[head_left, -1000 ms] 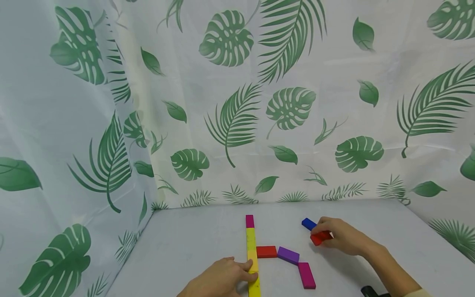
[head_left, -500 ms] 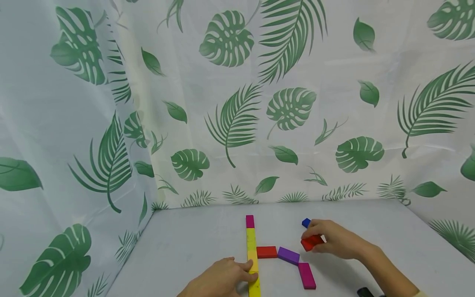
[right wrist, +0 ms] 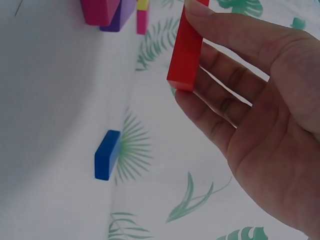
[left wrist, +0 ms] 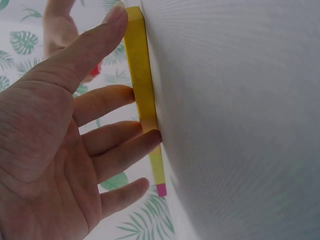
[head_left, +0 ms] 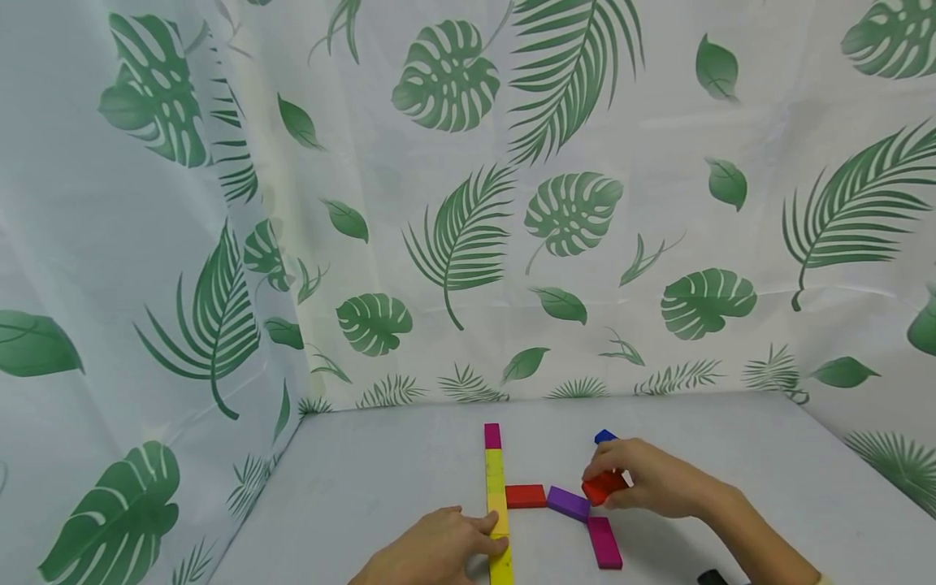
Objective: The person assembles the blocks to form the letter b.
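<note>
Left hand sat spread on the yellow row, right hand pinched a red block 2 o'clock from the purple block; probably mid-placement, needed lowering next.

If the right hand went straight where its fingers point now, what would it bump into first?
Probably the purple rectangular block, just past the red rectangular block the right hand holds. The hand looks raised, so it might pass over.
</note>
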### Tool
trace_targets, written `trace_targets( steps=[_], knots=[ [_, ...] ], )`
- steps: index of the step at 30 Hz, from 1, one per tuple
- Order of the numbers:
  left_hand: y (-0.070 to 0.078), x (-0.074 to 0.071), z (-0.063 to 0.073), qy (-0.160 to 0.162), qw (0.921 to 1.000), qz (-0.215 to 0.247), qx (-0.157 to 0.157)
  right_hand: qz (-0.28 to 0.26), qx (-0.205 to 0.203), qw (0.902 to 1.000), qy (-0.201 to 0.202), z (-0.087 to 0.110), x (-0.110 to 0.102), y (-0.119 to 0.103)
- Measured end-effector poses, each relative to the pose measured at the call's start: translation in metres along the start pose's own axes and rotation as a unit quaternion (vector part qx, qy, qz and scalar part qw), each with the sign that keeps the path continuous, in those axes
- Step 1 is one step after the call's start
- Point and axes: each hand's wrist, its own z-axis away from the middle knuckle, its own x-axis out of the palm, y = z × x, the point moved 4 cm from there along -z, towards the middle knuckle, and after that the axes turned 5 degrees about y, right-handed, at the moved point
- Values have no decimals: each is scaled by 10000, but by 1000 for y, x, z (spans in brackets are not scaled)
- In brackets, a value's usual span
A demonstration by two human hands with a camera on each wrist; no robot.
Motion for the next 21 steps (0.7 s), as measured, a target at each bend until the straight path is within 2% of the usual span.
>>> trace_targets(
  steps=[7, 14, 21],
  knots=[
    [0, -1, 0, -10, 10000, 39, 48, -175, 99, 9996, -207, -2, 7, -10],
    [0, 0, 1, -43, 9996, 113, -264, -232, 138, 9991, -325, -3, 12, -19],
    [0, 0, 1, -32, 9994, 113, -337, -359, 135, 9980, -504, -3, 19, -28]
  ],
)
